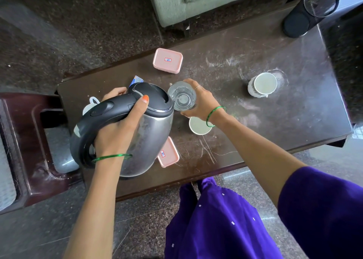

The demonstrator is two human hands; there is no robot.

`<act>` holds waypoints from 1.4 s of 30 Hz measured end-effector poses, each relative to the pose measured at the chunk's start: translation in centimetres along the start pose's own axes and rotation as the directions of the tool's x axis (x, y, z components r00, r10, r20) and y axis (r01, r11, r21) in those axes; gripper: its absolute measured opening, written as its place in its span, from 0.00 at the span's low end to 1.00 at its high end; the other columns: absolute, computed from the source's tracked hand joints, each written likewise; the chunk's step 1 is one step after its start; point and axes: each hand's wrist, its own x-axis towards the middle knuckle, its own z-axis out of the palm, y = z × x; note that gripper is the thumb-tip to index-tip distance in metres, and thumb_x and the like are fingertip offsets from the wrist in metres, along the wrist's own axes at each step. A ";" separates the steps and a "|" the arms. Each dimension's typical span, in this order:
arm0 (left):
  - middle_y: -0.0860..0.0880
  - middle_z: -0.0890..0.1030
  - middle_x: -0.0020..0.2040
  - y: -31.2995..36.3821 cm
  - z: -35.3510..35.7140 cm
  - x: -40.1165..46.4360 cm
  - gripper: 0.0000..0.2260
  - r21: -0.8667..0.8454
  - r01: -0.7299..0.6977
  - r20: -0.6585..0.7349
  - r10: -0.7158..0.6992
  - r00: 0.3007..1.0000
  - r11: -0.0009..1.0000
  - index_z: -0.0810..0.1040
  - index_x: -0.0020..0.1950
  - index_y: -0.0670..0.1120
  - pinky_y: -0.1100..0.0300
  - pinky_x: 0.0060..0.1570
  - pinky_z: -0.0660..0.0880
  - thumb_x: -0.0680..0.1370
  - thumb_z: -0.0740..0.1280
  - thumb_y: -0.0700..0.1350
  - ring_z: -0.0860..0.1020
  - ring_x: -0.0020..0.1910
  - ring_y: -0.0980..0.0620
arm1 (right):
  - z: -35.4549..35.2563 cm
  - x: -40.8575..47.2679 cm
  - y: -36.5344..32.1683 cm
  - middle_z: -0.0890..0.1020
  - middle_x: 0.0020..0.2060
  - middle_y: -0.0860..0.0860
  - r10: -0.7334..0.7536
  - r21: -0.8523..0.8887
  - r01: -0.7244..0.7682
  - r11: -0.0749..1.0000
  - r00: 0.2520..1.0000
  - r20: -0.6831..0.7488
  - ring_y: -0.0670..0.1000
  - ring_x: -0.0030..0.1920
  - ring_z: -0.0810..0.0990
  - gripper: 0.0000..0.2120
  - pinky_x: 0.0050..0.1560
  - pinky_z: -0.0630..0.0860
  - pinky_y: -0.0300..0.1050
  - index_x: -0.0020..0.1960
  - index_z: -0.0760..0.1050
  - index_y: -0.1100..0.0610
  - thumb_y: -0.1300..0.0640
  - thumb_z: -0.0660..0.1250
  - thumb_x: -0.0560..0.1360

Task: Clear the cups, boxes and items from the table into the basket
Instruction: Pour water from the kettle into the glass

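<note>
- Both hands were busy above the dark worktop [255, 62]: the left hand [117, 129] gripped the black handle of a steel kettle [145, 133], thumb laid along the lid, and held the kettle tilted with its spout toward a glass.
- Her right hand [202, 103] curled round the clear glass [182, 98], which held some clear liquid, just beside the kettle's spout.
- One pink lidded box [168, 60] with a small red-edged label lay on the worktop beyond the glass.
- Another pink box [170, 153] lay near the front edge, partly hidden under the kettle.
- One white cup [198, 126] stood under the right wrist; a second white cup [262, 85] stood well apart to the right.
- A white mug [91, 104] and a blue packet [135, 80] showed behind the kettle, mostly hidden.
- A black mesh bin [310, 11] lay tipped at the far right corner.
- Green bangles ringed both wrists.
</note>
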 end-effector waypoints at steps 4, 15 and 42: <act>0.53 0.75 0.68 0.2 0.1 0.1 0.27 0.073 -0.014 0.042 0.011 0.999 0.997 0.71 0.70 0.52 0.58 0.63 0.64 0.74 0.64 0.63 0.71 0.68 0.53 | 0.1 0.0 0.0 0.77 0.61 0.52 -0.004 0.005 0.004 1.000 1.000 -0.002 0.55 0.59 0.75 0.43 0.60 0.70 0.44 0.70 0.61 0.51 0.59 0.78 0.60; 0.52 0.75 0.68 -0.5 0.3 0.4 0.28 0.050 -0.021 0.032 0.019 0.999 0.999 0.71 0.70 0.52 0.57 0.60 0.63 0.74 0.63 0.65 0.72 0.67 0.50 | 0.0 0.1 0.1 0.76 0.62 0.52 -0.003 -0.008 0.003 1.000 1.000 0.011 0.55 0.60 0.75 0.43 0.62 0.71 0.46 0.71 0.60 0.52 0.59 0.78 0.61; 0.53 0.78 0.63 -1.0 1.1 0.6 0.33 0.016 -0.016 0.034 0.015 0.999 1.000 0.73 0.66 0.54 0.59 0.55 0.65 0.68 0.60 0.71 0.75 0.62 0.51 | 0.0 0.2 0.2 0.76 0.62 0.52 -0.017 0.005 0.017 1.000 1.000 0.012 0.55 0.60 0.75 0.43 0.63 0.72 0.48 0.70 0.61 0.53 0.59 0.78 0.61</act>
